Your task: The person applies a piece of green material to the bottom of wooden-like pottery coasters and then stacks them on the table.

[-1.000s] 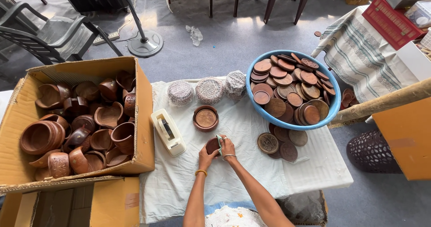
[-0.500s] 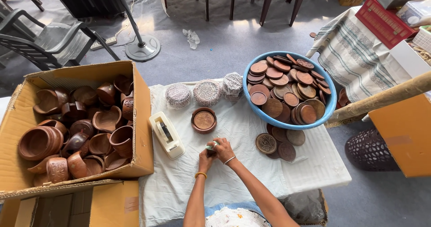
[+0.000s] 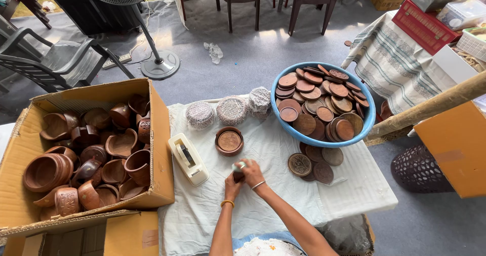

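Hands meet near the table's near-middle: the left hand [image 3: 232,183] and right hand [image 3: 251,171] are both closed around a small brown wooden piece [image 3: 238,175] with a pale cloth [image 3: 239,165] over its top. It sits between the palms, right hand nearer its far side, tape dispenser [image 3: 188,158] just left

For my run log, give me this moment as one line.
left hand: holds small brown wooden piece | right hand: on piece with pale green pad | beside: tape dispenser, wooden lids

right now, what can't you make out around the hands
Head view only:
- Small brown piece: mostly hidden by the left hand and right hand; shape unclear.
- Pale green thing at the fingertips: too small to identify.
- Lowest discs in the blue basin: buried under others.
- Cardboard box: cut by the left edge.
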